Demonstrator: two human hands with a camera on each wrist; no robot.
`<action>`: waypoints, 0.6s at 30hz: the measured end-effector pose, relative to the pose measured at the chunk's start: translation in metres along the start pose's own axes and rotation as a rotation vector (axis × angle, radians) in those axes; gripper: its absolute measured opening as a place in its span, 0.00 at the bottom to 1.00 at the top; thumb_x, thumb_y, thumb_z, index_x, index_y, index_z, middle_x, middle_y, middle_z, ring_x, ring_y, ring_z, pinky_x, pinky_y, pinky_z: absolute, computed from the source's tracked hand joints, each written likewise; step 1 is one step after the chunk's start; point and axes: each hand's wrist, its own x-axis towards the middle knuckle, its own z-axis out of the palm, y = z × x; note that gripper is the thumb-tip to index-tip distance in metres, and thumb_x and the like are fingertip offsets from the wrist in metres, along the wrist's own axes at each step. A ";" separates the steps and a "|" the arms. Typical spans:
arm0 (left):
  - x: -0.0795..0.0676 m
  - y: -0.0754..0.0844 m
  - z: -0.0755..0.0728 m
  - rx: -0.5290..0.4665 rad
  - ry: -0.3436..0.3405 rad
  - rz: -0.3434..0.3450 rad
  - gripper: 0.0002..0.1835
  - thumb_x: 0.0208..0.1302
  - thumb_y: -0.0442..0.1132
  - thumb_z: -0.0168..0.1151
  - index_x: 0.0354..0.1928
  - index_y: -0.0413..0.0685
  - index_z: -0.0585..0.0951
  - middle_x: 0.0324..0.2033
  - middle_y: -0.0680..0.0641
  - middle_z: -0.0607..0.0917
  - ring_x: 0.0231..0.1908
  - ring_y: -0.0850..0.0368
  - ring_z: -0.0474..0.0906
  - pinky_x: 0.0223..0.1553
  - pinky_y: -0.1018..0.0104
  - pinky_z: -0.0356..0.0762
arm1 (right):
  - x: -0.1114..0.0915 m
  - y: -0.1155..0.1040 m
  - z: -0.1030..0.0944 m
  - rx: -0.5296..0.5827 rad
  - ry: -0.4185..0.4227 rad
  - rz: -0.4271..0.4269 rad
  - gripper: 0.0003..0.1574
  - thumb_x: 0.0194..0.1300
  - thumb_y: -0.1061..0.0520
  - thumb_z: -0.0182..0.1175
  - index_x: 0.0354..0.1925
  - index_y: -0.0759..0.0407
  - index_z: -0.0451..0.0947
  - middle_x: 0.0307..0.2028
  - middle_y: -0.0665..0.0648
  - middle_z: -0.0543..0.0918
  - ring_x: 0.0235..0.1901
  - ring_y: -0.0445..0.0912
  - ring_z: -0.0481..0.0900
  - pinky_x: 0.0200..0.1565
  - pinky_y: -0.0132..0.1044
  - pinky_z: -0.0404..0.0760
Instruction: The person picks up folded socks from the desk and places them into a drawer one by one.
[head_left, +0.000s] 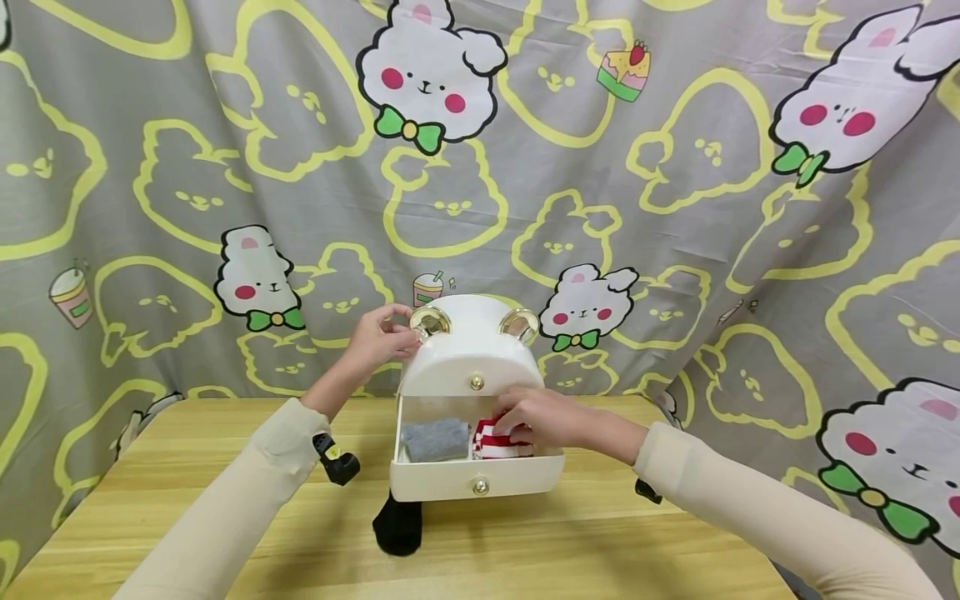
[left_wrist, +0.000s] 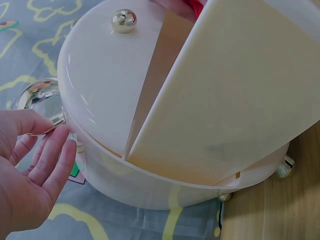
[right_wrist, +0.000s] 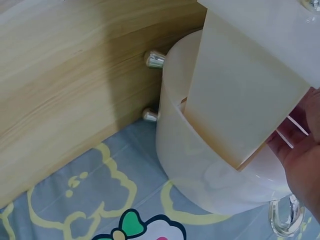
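A white drawer box [head_left: 468, 350] with two gold ears stands on the table, its lower drawer [head_left: 517, 479] pulled out. My left hand [head_left: 381, 340] pinches the gold ear [left_wrist: 42, 102] on the box's left side between thumb and fingers. Over the right part of the drawer, my right hand [head_left: 543, 415] reaches in with bent fingers and grips a folded red-and-white striped cloth [head_left: 498, 446]. Beside that cloth lies a folded grey cloth [head_left: 435, 440]. In the right wrist view, the drawer's side hides the fingertips of my right hand [right_wrist: 302, 145].
A black sock [head_left: 397, 525] lies on the wooden table [head_left: 315, 542], below the drawer's left front corner. The upper drawer with its gold knob [head_left: 476, 382] is closed. A grey curtain [head_left: 465, 200] with rabbit prints hangs behind the table.
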 end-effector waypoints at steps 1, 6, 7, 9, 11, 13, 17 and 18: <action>0.000 0.000 0.000 -0.002 -0.001 0.000 0.18 0.67 0.33 0.65 0.57 0.38 0.75 0.36 0.45 0.88 0.33 0.62 0.88 0.45 0.56 0.89 | 0.000 0.000 0.000 0.010 -0.003 0.004 0.11 0.60 0.63 0.73 0.42 0.52 0.90 0.47 0.52 0.87 0.50 0.47 0.81 0.52 0.36 0.84; 0.000 0.001 0.000 -0.006 -0.003 0.001 0.18 0.68 0.33 0.65 0.56 0.38 0.75 0.34 0.48 0.87 0.33 0.62 0.88 0.45 0.55 0.89 | 0.000 0.001 0.001 0.026 -0.007 -0.003 0.11 0.61 0.64 0.72 0.43 0.54 0.90 0.49 0.54 0.88 0.52 0.49 0.82 0.54 0.38 0.84; 0.000 0.001 0.000 -0.004 -0.003 0.001 0.18 0.68 0.33 0.65 0.56 0.38 0.75 0.34 0.48 0.87 0.33 0.62 0.88 0.46 0.55 0.89 | 0.000 0.002 0.001 0.026 -0.006 -0.009 0.11 0.61 0.64 0.72 0.43 0.54 0.90 0.49 0.54 0.88 0.52 0.49 0.82 0.54 0.38 0.84; 0.000 0.000 0.000 0.000 -0.004 0.001 0.18 0.67 0.33 0.65 0.56 0.39 0.75 0.35 0.47 0.87 0.33 0.61 0.88 0.46 0.55 0.89 | -0.001 0.002 0.002 0.022 -0.005 -0.013 0.12 0.61 0.64 0.72 0.43 0.54 0.90 0.49 0.54 0.88 0.52 0.49 0.82 0.55 0.39 0.84; 0.000 0.000 0.000 0.003 -0.004 0.000 0.18 0.67 0.34 0.65 0.57 0.39 0.75 0.36 0.46 0.88 0.33 0.61 0.88 0.46 0.55 0.89 | -0.001 0.003 0.002 0.017 -0.005 -0.012 0.12 0.61 0.64 0.72 0.43 0.53 0.90 0.49 0.54 0.88 0.53 0.49 0.82 0.55 0.39 0.84; 0.000 0.000 0.001 0.003 -0.002 0.000 0.18 0.67 0.34 0.65 0.57 0.39 0.75 0.36 0.45 0.88 0.33 0.61 0.88 0.46 0.54 0.89 | -0.001 0.002 0.002 0.014 -0.008 -0.003 0.12 0.61 0.64 0.72 0.43 0.53 0.90 0.50 0.54 0.88 0.53 0.49 0.82 0.55 0.39 0.84; 0.000 0.000 0.001 -0.003 0.001 0.003 0.17 0.67 0.33 0.65 0.56 0.39 0.76 0.34 0.47 0.87 0.33 0.61 0.88 0.46 0.54 0.89 | -0.002 0.002 0.000 0.004 -0.016 0.017 0.12 0.62 0.63 0.71 0.44 0.51 0.90 0.50 0.53 0.88 0.54 0.49 0.82 0.54 0.39 0.85; 0.000 0.000 0.001 -0.005 0.001 0.003 0.17 0.67 0.33 0.65 0.56 0.39 0.76 0.34 0.47 0.87 0.33 0.62 0.88 0.45 0.55 0.89 | -0.002 0.001 0.000 0.001 -0.016 0.022 0.12 0.62 0.63 0.71 0.44 0.51 0.90 0.50 0.53 0.88 0.54 0.49 0.82 0.54 0.39 0.85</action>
